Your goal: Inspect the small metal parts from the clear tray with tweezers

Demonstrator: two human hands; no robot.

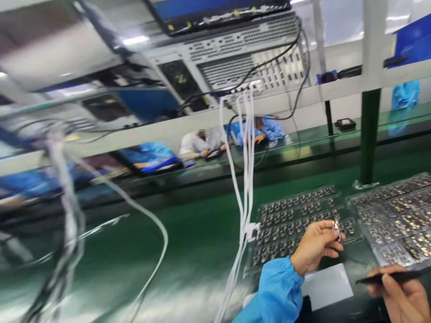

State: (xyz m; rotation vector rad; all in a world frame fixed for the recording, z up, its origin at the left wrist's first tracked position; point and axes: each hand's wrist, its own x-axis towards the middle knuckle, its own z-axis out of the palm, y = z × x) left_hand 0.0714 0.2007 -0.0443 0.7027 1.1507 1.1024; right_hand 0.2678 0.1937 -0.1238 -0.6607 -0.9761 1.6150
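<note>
Between thumb and fingers, my left hand pinches a small shiny metallic electronic part, raised over the right edge of a clear tray filled with rows of similar small parts. A blue sleeve covers that arm. At the lower right, my right hand is closed around a dark, slim, pointed tool; its exact kind is blurred. Below my left wrist a white sheet lies on the green bench. A second tray of small parts sits above my right hand.
White cables hang down left of the trays, and another bundle hangs at far left. A computer case rests on the shelf overhead. A green post stands behind the trays. People in blue and white clothing sit across the bench.
</note>
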